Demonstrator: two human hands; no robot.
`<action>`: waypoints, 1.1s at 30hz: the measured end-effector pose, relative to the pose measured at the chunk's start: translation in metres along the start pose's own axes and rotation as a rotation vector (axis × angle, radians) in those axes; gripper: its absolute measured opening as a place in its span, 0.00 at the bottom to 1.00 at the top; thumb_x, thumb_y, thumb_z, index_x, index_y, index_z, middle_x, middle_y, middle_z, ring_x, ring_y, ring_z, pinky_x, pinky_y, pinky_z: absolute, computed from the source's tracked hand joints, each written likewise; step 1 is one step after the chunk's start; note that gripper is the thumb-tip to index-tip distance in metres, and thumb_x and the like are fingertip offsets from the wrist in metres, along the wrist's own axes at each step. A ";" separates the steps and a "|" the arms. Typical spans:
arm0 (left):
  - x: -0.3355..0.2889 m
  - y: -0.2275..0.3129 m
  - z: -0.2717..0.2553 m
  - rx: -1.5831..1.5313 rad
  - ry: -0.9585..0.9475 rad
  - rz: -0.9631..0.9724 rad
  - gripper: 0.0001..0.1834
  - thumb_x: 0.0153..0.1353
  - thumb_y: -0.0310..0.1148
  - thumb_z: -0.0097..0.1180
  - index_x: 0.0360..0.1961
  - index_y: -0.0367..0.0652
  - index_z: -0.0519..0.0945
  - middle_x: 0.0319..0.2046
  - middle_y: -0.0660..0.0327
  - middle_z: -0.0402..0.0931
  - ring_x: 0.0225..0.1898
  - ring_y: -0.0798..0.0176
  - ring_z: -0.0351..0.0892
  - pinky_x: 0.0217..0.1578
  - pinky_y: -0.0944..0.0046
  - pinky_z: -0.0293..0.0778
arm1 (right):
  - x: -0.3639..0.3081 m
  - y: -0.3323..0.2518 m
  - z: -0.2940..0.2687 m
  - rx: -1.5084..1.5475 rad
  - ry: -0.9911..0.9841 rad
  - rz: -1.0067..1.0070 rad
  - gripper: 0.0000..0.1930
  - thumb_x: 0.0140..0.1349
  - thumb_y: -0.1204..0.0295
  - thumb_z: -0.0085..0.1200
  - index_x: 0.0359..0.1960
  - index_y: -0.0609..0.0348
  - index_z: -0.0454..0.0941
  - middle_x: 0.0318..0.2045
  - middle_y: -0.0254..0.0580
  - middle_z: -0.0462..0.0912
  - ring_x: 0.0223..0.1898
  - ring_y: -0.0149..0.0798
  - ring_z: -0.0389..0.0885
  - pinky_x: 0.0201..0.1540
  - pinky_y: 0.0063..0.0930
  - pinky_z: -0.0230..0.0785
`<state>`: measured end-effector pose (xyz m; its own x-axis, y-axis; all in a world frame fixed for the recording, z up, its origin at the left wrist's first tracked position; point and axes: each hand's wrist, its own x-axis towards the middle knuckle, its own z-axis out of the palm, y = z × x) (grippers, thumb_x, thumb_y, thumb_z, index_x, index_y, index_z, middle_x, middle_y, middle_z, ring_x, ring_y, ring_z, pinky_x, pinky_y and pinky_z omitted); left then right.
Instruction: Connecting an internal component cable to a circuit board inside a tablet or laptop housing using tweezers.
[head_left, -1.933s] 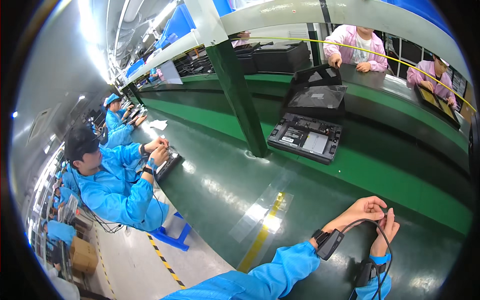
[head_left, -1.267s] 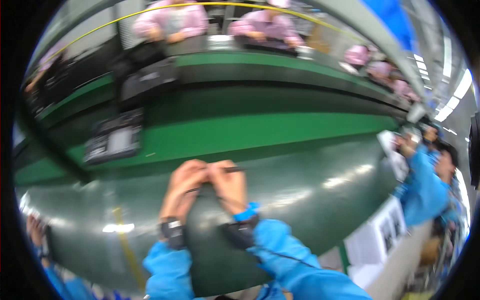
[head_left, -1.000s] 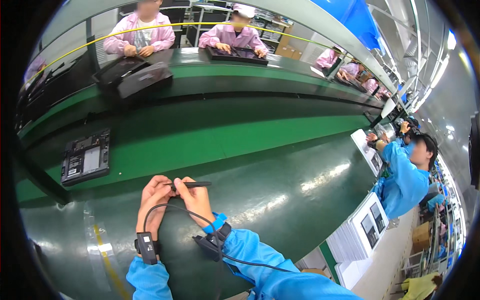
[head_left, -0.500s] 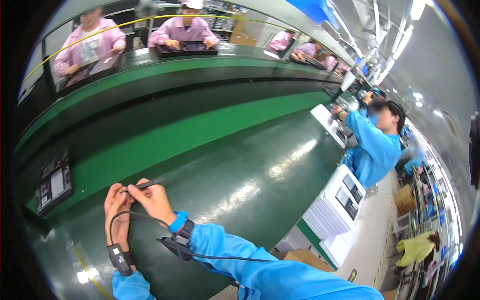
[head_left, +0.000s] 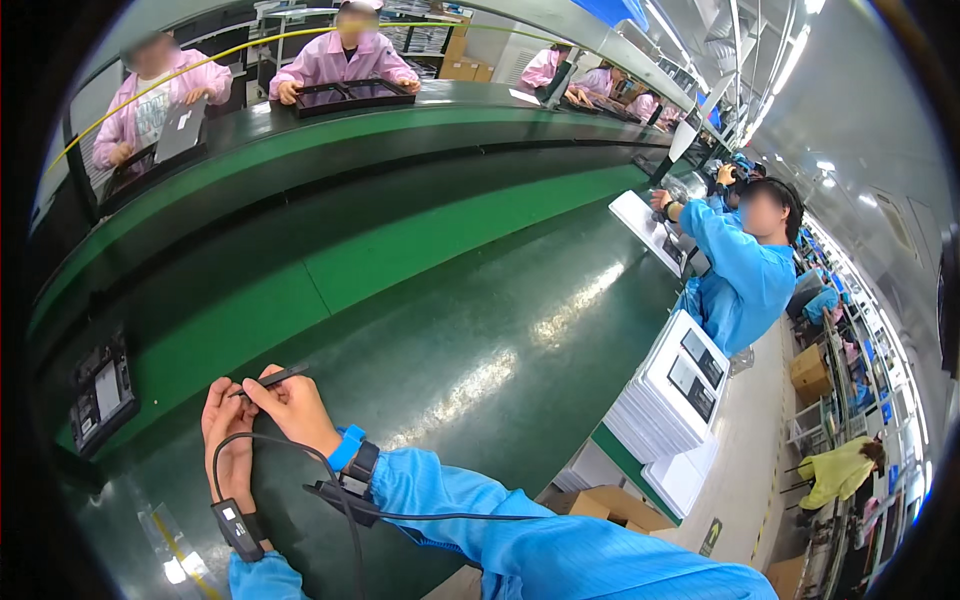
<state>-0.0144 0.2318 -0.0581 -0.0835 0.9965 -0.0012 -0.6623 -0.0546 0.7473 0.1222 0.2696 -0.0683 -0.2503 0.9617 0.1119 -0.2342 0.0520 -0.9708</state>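
My right hand (head_left: 296, 410) pinches a slim black pointed tool (head_left: 283, 377), possibly tweezers. Its thin end points left toward my left hand (head_left: 228, 435). The fingers of my left hand are curled together close to that tip; anything small between them is too tiny to make out. Both hands are over the dark green bench (head_left: 400, 400), almost touching each other. At the far left lies an opened dark device (head_left: 102, 392) with a pale rectangular part inside, apart from both hands. A black cable (head_left: 330, 470) loops from the band on my left wrist.
White trays (head_left: 650, 400) are stacked at the bench's right edge, the top one holding dark flat panels. Beyond them a co-worker in blue (head_left: 745, 260) handles another white tray (head_left: 645, 232). Across the raised green strip (head_left: 350, 270), people in pink work with dark frames. A cardboard box (head_left: 610, 505) sits below.
Both hands have shifted slightly, still together, and the black tool shows more clearly in my right hand. The view has moved a little. Across the bench, one person has lifted a grey panel.
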 end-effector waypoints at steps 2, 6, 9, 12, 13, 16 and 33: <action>-0.001 0.002 -0.001 0.003 -0.001 0.000 0.16 0.63 0.21 0.56 0.51 0.39 0.73 0.39 0.62 0.79 0.38 0.69 0.78 0.44 0.68 0.72 | -0.001 -0.003 0.001 0.006 0.000 0.003 0.10 0.68 0.71 0.56 0.31 0.66 0.76 0.26 0.36 0.83 0.28 0.24 0.81 0.32 0.18 0.72; 0.002 -0.002 0.001 -0.019 0.003 -0.003 0.15 0.63 0.22 0.56 0.51 0.39 0.74 0.40 0.62 0.79 0.39 0.69 0.78 0.44 0.68 0.72 | 0.000 -0.003 -0.002 0.036 0.011 -0.002 0.09 0.68 0.71 0.56 0.32 0.65 0.76 0.26 0.35 0.83 0.28 0.22 0.80 0.31 0.16 0.71; 0.002 -0.002 0.004 -0.031 0.000 0.002 0.14 0.63 0.22 0.55 0.50 0.39 0.74 0.41 0.61 0.78 0.39 0.69 0.78 0.44 0.68 0.72 | 0.000 0.000 0.002 0.096 0.107 -0.120 0.14 0.66 0.65 0.60 0.29 0.66 0.77 0.16 0.30 0.75 0.19 0.19 0.67 0.21 0.20 0.58; -0.001 0.001 0.002 -0.025 -0.007 0.001 0.13 0.64 0.23 0.55 0.50 0.39 0.75 0.42 0.62 0.78 0.38 0.69 0.77 0.44 0.69 0.72 | 0.000 0.005 0.004 0.114 0.101 -0.120 0.12 0.66 0.67 0.60 0.32 0.66 0.78 0.17 0.30 0.76 0.20 0.19 0.68 0.22 0.20 0.58; -0.001 0.001 0.002 -0.027 -0.008 0.000 0.13 0.64 0.23 0.55 0.50 0.39 0.75 0.42 0.62 0.78 0.38 0.69 0.77 0.44 0.69 0.72 | 0.000 0.007 0.002 0.112 0.102 -0.121 0.12 0.66 0.67 0.60 0.32 0.66 0.78 0.17 0.30 0.76 0.20 0.19 0.68 0.22 0.20 0.58; -0.002 0.001 0.004 -0.002 0.016 0.008 0.12 0.64 0.24 0.56 0.49 0.39 0.75 0.43 0.62 0.77 0.37 0.70 0.77 0.43 0.69 0.72 | 0.000 0.010 -0.001 0.000 0.055 -0.061 0.07 0.67 0.74 0.57 0.40 0.66 0.77 0.27 0.32 0.82 0.28 0.19 0.77 0.30 0.15 0.69; 0.000 0.004 0.009 0.028 -0.027 -0.001 0.08 0.64 0.23 0.55 0.44 0.38 0.76 0.32 0.64 0.75 0.33 0.69 0.76 0.42 0.69 0.73 | -0.002 0.000 0.005 0.116 0.140 -0.132 0.11 0.67 0.69 0.59 0.43 0.65 0.77 0.21 0.32 0.80 0.23 0.19 0.74 0.25 0.18 0.65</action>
<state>-0.0098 0.2321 -0.0491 -0.0624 0.9979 0.0152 -0.6409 -0.0517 0.7659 0.1175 0.2665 -0.0675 -0.0796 0.9770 0.1980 -0.3650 0.1563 -0.9178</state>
